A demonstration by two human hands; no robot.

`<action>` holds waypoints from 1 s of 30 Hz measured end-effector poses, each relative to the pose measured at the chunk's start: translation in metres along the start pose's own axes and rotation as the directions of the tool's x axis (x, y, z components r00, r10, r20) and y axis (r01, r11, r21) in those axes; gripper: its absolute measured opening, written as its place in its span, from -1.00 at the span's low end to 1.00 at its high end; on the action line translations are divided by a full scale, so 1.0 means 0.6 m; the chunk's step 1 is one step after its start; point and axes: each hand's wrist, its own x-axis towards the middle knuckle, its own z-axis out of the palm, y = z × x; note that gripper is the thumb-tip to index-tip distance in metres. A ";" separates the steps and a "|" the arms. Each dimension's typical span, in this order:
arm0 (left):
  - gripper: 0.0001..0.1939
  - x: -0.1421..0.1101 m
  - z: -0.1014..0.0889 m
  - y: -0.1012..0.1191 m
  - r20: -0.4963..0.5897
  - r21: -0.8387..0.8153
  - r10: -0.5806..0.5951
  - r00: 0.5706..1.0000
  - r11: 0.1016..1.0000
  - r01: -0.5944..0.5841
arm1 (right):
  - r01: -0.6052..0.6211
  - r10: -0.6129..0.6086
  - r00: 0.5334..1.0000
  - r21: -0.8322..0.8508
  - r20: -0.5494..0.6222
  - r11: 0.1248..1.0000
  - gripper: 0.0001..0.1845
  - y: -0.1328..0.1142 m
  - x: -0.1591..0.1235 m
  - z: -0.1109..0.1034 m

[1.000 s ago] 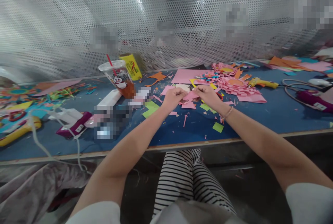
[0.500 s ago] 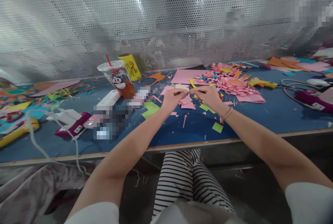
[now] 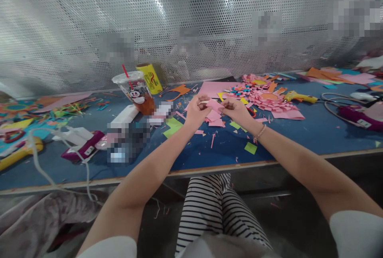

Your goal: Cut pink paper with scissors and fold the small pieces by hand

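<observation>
- Left hand: fingers curled, thumb nearly closed on one edge of a small pink piece.
- Right hand: thumb and fingertips drawn together at the piece's other edge.
- The piece is between the hands, lifted over the counter; the step looks like shaping or folding it.
- The next move likely calls for a light, even pinch at both edges, so the paper doesn't crease askew.
- Just below lie pink scraps, which could be confused with the piece or cramp setting it down.
- Green paper lies to the left; pink flowers and a glue gun to the right.
- Farther left, a cup stands apart from the work.
</observation>
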 end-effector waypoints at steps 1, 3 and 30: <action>-0.59 0.001 0.001 -0.003 0.001 -0.022 -0.018 1.000 1.000 0.018 | -0.013 0.013 1.000 0.016 0.001 1.000 -0.75 -0.001 -0.002 0.001; -0.63 0.001 0.003 -0.010 0.018 -0.082 -0.076 0.997 0.994 0.077 | -0.032 0.031 0.999 0.043 0.013 0.999 -0.74 -0.003 -0.005 0.003; -0.71 0.007 -0.006 -0.007 -0.047 -0.295 -0.269 0.962 0.924 0.244 | -0.154 0.385 0.922 -0.941 -0.028 0.301 -0.59 0.040 0.032 -0.093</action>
